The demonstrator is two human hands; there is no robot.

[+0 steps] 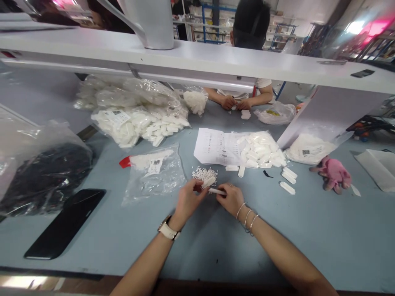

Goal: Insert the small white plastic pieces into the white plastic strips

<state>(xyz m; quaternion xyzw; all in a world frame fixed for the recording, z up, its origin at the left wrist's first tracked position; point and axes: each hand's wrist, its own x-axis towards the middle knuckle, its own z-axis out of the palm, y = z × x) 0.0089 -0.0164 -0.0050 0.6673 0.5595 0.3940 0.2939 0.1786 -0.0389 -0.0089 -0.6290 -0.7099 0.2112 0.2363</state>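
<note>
My left hand (189, 199) is closed on a small white plastic part with rows of holes or ridges (208, 182). Between the fingers of my right hand (232, 198) is a slim white stick-like piece (217, 191), its tip pointing left, close to that part. Whether the two touch I cannot tell. Just beyond my left fingers lies a pile of tiny white pieces (201, 172). Long white plastic parts (241, 170) rest behind my right hand, and several more (287, 188) lie farther right.
A printed sheet (212, 148) lies under a bag of white parts (262, 150). Filled bags (129, 123) stand at back left, a flat clear bag (154, 176) nearer. A black phone-shaped slab (66, 224) is left, pink gloves (335, 174) right. Across sits a co-worker (243, 100) below a shelf (200, 53).
</note>
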